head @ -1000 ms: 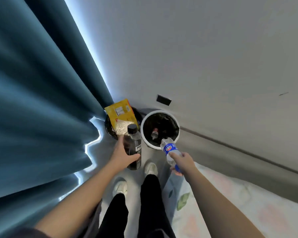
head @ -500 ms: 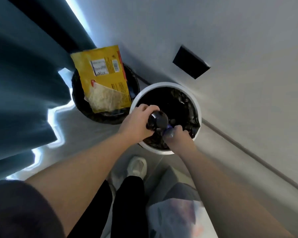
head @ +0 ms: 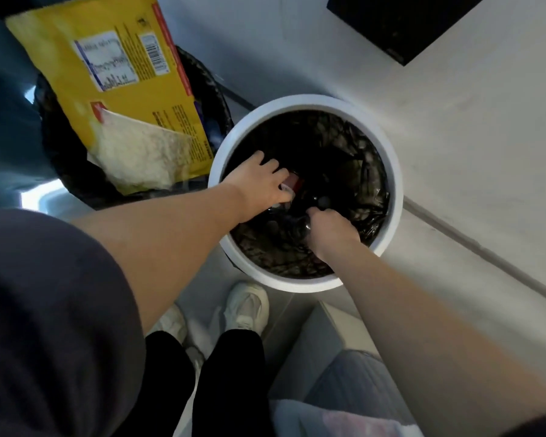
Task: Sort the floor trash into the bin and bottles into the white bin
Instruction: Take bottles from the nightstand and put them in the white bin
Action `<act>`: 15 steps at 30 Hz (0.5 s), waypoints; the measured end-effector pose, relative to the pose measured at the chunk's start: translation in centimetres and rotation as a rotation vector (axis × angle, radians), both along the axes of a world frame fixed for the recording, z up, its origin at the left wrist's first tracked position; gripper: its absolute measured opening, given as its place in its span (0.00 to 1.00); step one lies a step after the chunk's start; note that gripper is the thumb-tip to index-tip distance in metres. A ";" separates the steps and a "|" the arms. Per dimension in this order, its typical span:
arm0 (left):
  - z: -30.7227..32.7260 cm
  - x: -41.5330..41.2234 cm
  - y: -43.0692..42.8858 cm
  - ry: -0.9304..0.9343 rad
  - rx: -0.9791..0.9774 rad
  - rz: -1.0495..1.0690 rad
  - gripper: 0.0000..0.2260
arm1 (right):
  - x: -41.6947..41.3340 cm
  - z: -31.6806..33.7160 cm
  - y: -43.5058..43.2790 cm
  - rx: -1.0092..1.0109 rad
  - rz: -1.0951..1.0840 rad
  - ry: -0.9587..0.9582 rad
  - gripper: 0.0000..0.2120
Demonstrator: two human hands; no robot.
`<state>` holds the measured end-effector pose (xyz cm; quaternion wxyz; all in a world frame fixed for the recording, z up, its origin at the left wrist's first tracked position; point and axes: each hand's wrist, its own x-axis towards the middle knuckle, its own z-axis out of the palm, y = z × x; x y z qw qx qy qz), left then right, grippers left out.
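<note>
The white bin is round, upright on the floor, lined with a crumpled black bag. Both hands reach down inside it. The left hand curls round a bottle with a pale label that has a red patch beside it, and the right hand grips a second bottle – dark, glossy, mostly hidden. Just left of the white bin, almost touching it, stands the black bin, also bag-lined. A yellow packet sticks out of it, tilted – printed back up, a clear window low down showing pale contents.
</note>
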<state>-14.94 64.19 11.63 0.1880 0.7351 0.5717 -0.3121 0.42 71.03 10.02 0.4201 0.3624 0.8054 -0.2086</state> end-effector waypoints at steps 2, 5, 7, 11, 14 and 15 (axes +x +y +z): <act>-0.1 0.7 -0.1 0.080 -0.160 0.014 0.26 | 0.3 0.1 -0.2 0.008 -0.004 0.006 0.19; 0.2 1.3 -0.8 0.130 -0.314 0.026 0.25 | 0.8 0.8 -0.7 -0.006 0.022 -0.008 0.20; 0.2 1.3 -1.3 0.130 -0.369 0.006 0.24 | 1.0 1.0 -0.9 -0.011 0.049 -0.006 0.21; 0.8 1.5 -1.9 0.131 -0.405 0.026 0.23 | 1.0 1.5 -1.2 -0.015 0.065 -0.013 0.20; 2.4 1.9 -2.7 0.081 -0.316 0.122 0.23 | 1.4 2.8 -1.8 0.014 0.084 0.007 0.22; 3.2 1.9 -3.2 0.059 -0.276 0.161 0.23 | 1.6 3.5 -2.1 0.031 0.104 0.017 0.23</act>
